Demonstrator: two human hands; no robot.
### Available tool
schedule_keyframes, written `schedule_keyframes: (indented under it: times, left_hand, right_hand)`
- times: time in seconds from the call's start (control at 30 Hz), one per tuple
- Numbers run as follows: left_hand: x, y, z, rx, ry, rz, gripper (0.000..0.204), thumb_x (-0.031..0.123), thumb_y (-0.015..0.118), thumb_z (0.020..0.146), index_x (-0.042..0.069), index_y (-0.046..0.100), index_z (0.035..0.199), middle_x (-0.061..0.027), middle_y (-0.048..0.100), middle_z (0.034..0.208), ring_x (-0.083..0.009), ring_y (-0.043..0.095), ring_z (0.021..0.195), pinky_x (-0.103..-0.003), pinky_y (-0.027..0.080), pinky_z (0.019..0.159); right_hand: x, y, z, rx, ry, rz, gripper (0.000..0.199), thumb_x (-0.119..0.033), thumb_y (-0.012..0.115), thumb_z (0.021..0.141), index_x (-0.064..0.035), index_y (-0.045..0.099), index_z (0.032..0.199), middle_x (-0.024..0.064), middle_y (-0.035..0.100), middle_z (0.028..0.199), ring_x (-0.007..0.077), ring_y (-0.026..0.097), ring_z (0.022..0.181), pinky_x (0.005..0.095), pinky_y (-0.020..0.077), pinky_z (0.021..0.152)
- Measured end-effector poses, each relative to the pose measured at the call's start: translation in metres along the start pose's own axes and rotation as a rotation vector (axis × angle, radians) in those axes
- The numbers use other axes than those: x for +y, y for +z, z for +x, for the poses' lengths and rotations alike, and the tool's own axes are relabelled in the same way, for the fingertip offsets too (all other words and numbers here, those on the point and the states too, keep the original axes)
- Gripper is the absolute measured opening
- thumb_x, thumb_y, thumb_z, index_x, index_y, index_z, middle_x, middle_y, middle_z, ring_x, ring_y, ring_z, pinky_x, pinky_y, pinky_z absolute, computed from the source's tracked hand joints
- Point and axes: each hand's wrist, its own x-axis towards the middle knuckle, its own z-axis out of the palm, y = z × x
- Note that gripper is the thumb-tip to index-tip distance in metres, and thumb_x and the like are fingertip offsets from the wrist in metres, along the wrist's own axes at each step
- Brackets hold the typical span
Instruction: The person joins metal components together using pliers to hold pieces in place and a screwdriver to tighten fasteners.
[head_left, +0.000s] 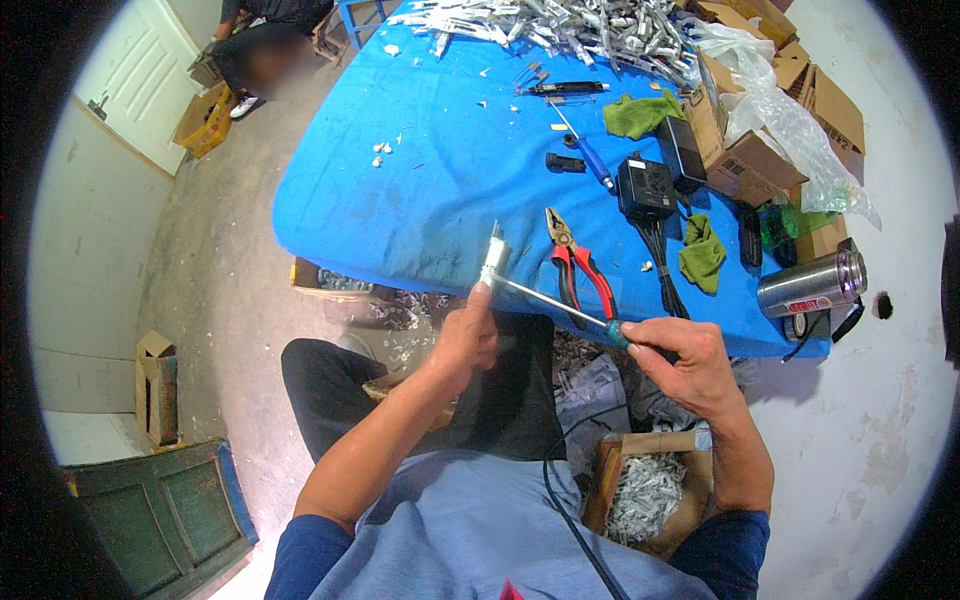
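Observation:
At the near edge of the blue-covered table, my left hand (468, 335) is closed round the lower end of a small white tubular piece (494, 258) with metal prongs at its top. My right hand (685, 362) grips a screwdriver (560, 305) by its teal handle. The screwdriver's thin shaft slants up to the left, and its tip meets the side of the white piece just above my left thumb. Beyond the shaft lie pliers (580, 265) with red and black handles, jaws pointing away from me.
A pile of white pieces (580, 30) covers the table's far end. Right of the pliers are a black charger (647, 188), green cloths (702, 252) and a steel flask (812, 283). A box of white scraps (650, 495) stands beside my lap. Another person (275, 60) sits far left.

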Motion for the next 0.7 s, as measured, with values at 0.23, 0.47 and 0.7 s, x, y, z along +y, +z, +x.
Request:
schedule_keyframes:
  times: [0.23,0.47,0.7]
  left_hand:
    - [0.0,-0.0003,-0.0003,0.026,0.01,0.029,0.061,0.069,0.044,0.09,0.019,0.028,0.06,0.0017,0.028,0.051,-0.0132,0.026,0.043,-0.032,0.033,0.047]
    - [-0.001,-0.0028,0.001,0.014,-0.015,0.03,0.061,0.07,0.046,0.089,0.019,0.029,0.06,0.0017,0.028,0.051,-0.0135,0.026,0.043,-0.033,0.033,0.048]
    - [0.0007,-0.0019,0.0011,0.011,-0.022,0.039,0.062,0.07,0.046,0.089,0.02,0.027,0.058,0.002,0.026,0.051,-0.0136,0.025,0.042,-0.033,0.032,0.048]
  right_hand:
    - [-0.0024,-0.0019,0.0005,0.0,0.001,-0.014,0.021,-0.004,0.07,0.079,-0.0021,0.071,0.099,0.0156,0.071,0.095,0.0259,0.071,0.085,0.0328,0.0556,0.074]
    - [-0.002,-0.0044,0.0026,-0.006,0.003,-0.003,0.021,-0.004,0.069,0.079,-0.0014,0.071,0.1,0.016,0.071,0.095,0.0262,0.071,0.085,0.0325,0.0553,0.072]
    - [-0.0027,-0.0073,0.003,-0.008,0.011,-0.011,0.021,-0.004,0.069,0.079,-0.0008,0.07,0.1,0.0158,0.071,0.095,0.0258,0.071,0.086,0.032,0.0551,0.073]
